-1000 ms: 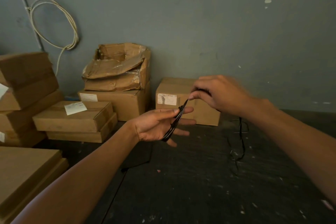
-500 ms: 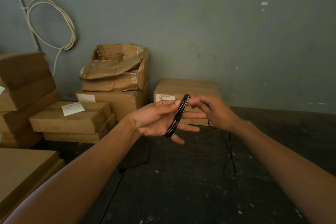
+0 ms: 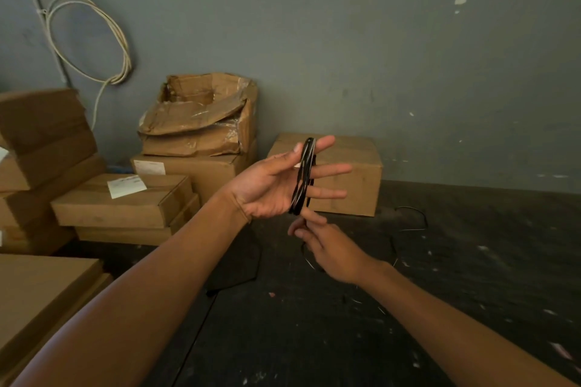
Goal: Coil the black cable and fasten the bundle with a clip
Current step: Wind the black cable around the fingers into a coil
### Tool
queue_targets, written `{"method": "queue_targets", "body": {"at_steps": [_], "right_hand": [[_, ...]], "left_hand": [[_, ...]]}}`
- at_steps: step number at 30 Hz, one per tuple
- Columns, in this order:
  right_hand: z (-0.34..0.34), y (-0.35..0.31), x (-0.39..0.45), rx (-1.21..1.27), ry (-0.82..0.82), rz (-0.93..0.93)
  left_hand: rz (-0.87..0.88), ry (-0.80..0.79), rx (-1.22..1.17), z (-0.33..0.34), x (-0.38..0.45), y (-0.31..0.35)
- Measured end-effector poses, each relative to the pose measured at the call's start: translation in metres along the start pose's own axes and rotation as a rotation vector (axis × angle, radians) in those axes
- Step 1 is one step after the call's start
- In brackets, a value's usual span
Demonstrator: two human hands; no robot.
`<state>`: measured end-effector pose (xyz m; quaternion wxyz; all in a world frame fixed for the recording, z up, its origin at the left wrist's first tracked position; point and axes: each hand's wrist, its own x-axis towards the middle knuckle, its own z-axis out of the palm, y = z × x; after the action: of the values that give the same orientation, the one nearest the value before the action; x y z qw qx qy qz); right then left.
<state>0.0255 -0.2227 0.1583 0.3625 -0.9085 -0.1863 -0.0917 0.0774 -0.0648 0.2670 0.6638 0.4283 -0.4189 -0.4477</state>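
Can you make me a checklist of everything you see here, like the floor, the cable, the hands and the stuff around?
Surface: dark floor, speckled with pale bits.
Job's things: black cable looped around the left hand's straight fingers; its loose tail trails on the floor. No clip seen.
Clutter: cardboard boxes stacked at left, a torn box on top of another.
Hands: left hand flat, fingers spread; right hand below it, pinching the cable.
Cables: white cable coil hanging on the wall.
Surroundings: grey wall.

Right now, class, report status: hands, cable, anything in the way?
Left hand open, coil round its fingers. Right hand pinching cable below coil. Slack on floor. No clip seen.
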Motion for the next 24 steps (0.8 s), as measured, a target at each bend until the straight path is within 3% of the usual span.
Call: {"method": "queue_targets", "body": {"at_steps": [4, 14, 20, 24], "right_hand": [[0.001, 0.006, 0.003, -0.052, -0.029, 0.068], [-0.053, 0.018, 0.018, -0.261, 0.189, 0.339], [-0.032, 0.003, 0.005, -0.297, 0.041, 0.260], [-0.013, -0.013, -0.004, -0.288, -0.072, 0.170]], "left_hand": [[0.042, -0.029, -0.076, -0.001, 0.000, 0.000], [-0.018, -0.113, -0.021, 0.009, 0.007, -0.004], [0.015, -0.104, -0.045, 0.013, 0.016, -0.002], [0.063, 0.016, -0.050, 0.003, 0.016, 0.004]]}}
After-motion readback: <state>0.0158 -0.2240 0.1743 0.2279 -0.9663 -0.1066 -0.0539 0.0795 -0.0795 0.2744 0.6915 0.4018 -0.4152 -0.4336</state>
